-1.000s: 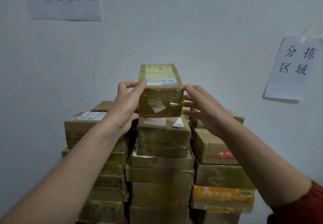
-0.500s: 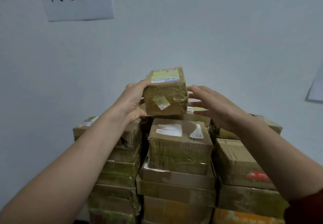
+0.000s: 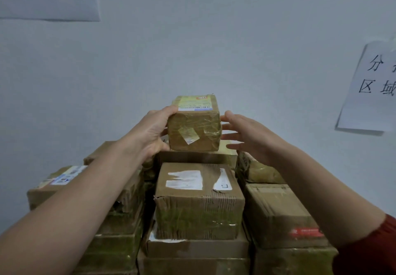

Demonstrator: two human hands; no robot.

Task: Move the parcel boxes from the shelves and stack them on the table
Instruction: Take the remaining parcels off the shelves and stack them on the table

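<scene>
Wall [image 3: 214, 38], pale and plain, is seen across the upper field, with two paper sheets bearing handwritten characters fixed to it: one sheet [image 3: 47, 2] high at its left, a second sheet [image 3: 370, 90] at its right, both cut off by the frame. Against the wall a pile of parcel boxes [image 3: 115, 251] is shown in three close columns of brown, tape-wrapped cartons. At the front, the right column is topped by a plain carton [image 3: 276, 212] with a red strip on its front face, and the left column by a labelled carton [image 3: 64, 180], partly covered by the left forearm. At the front edge of the middle column's top a crumpled carton [image 3: 199, 208] with torn white label remnants is set, and behind it a flat carton [image 3: 199, 157] lies at the back edge. Directly over that flat carton the small parcel box [image 3: 194, 128] is held, upright, label uppermost; whether its base rests on the flat carton or is just clear of it cannot be told. The left hand [image 3: 152, 131] is closed on the box's left side, thumb laid over the upper left edge, the fingers hidden behind. The right hand [image 3: 250, 135] is spread flat, fingers straight and apart, just beside the right face and holding nothing; contact cannot be confirmed. A red sleeve [image 3: 372, 251] is seen at the right forearm.
</scene>
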